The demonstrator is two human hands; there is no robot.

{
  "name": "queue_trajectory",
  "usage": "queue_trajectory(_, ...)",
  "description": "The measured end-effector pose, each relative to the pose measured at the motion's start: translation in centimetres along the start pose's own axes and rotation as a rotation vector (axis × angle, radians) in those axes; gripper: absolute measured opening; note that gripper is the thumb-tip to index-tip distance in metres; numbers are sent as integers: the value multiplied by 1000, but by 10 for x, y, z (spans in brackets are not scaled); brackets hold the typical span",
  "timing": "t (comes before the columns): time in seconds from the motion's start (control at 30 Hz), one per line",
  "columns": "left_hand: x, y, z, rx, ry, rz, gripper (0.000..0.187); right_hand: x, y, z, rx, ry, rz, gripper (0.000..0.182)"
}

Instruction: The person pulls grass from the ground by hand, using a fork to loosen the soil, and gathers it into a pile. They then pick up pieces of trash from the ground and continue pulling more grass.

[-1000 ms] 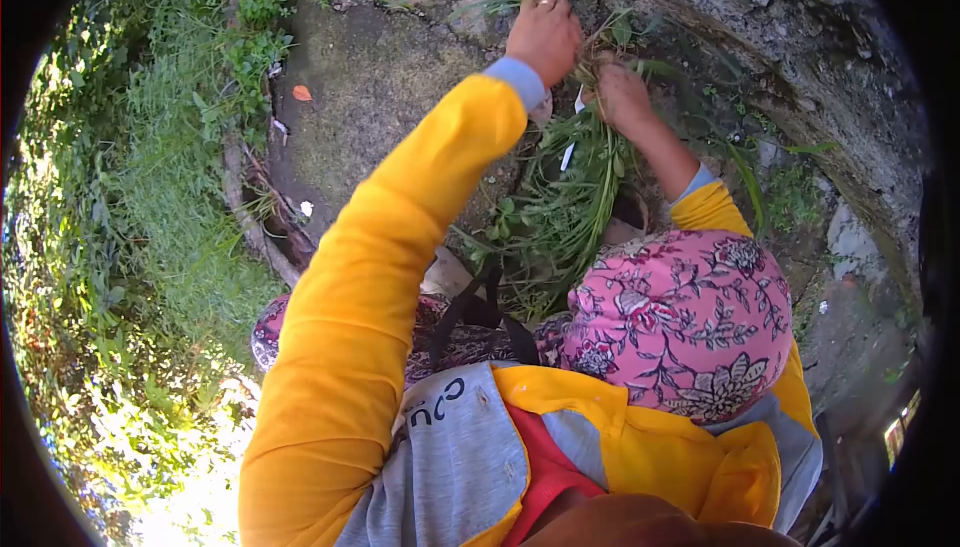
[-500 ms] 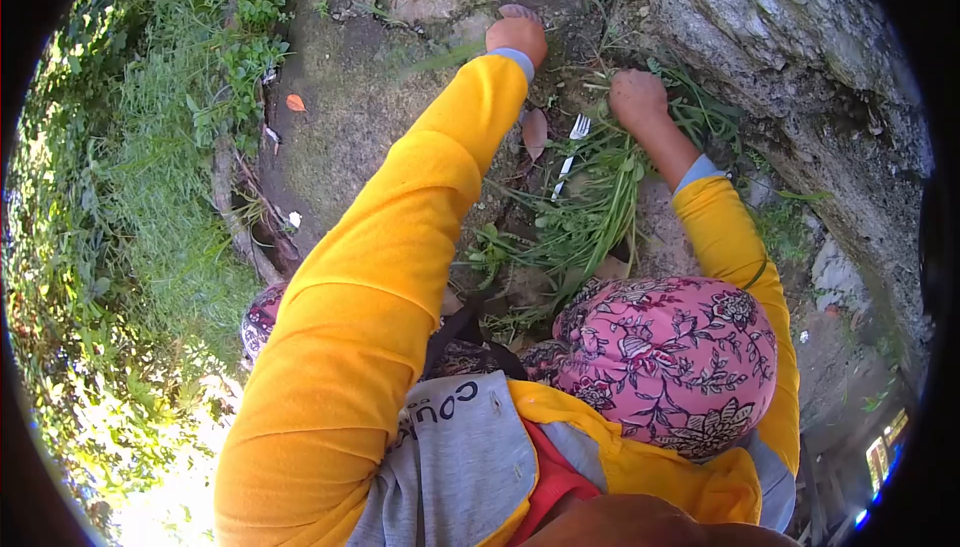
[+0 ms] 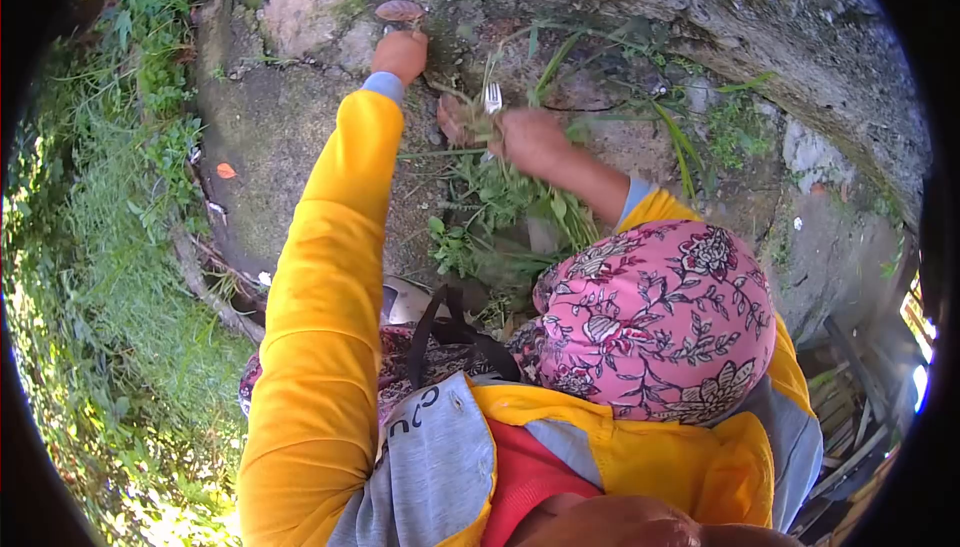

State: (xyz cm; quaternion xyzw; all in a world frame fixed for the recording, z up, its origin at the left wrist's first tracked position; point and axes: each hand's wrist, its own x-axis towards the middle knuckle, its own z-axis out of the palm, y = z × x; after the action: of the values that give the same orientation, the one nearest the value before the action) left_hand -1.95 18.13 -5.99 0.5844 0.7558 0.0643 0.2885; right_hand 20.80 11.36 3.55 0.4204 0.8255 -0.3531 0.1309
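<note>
Ahead on the mossy ground, my left hand [image 3: 402,55] is closed in a fist. A brown, ridged oval object [image 3: 400,12] shows at its far side; I cannot make out its kind. Closer to me on the right, my right hand [image 3: 535,142] is blurred, its fingers closed round pulled grass stems [image 3: 480,129]. A white fork [image 3: 493,99] lies just beyond those fingers, partly covered by the hand and stems. Beside it is a brown dry leaf [image 3: 452,119]. More loose green grass [image 3: 510,202] lies between my right hand and my knee.
A rough rock [image 3: 800,57] slopes along the right. Dense weeds [image 3: 120,207] line the left edge, beside a root [image 3: 205,282]. A small orange leaf [image 3: 226,171] lies on the stony ground. My knee in pink floral cloth [image 3: 650,317] is close below the grass.
My right hand has moved left and toward me with grass, over the fork. Much of the grass pile has shifted or thinned. The view has turned, so the left fist appears further left.
</note>
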Motion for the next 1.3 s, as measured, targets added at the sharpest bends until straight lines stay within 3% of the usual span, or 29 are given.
queue_trajectory(0.13,-65,51,-16,-156,-30,60,37,-32,23,12,-60,93,44,27)
queue_trajectory(0.2,-89,56,-25,-190,-17,70,37,-37,40,4,-220,290,10,24)
queue_trajectory(0.3,-110,41,-29,-206,24,-9,38,-28,75,-16,-49,537,194,19)
queue_trajectory(0.37,-118,35,-37,-170,124,-2,40,-29,106,-27,-201,427,343,14)
queue_trajectory(0.4,-128,37,-42,-176,112,-37,41,-38,107,-46,-488,202,447,13)
queue_trajectory(0.53,-158,40,-59,-129,143,-112,44,-51,167,-32,-553,244,439,16)
queue_trajectory(0.63,-180,46,-72,-114,138,-121,44,-52,180,-31,-545,279,382,17)
queue_trajectory(0.67,-188,47,-73,-99,144,-106,44,-44,187,-28,-429,305,532,20)
queue_trajectory(0.77,-207,48,-82,-54,103,-69,43,-45,181,-39,-372,257,607,24)
queue_trajectory(0.87,-226,53,-107,49,126,1,43,-38,186,-35,-196,276,813,26)
queue_trajectory(0.93,-240,55,-127,79,152,51,43,-37,192,-31,-164,341,763,25)
queue_trajectory(1.03,-255,46,-151,104,162,54,44,-31,205,-25,-183,258,679,26)
queue_trajectory(1.23,-287,50,-189,134,181,-5,44,-55,165,-50,-39,134,776,30)
queue_trajectory(1.3,-289,52,-192,141,212,-21,45,-55,177,-42,9,227,729,31)
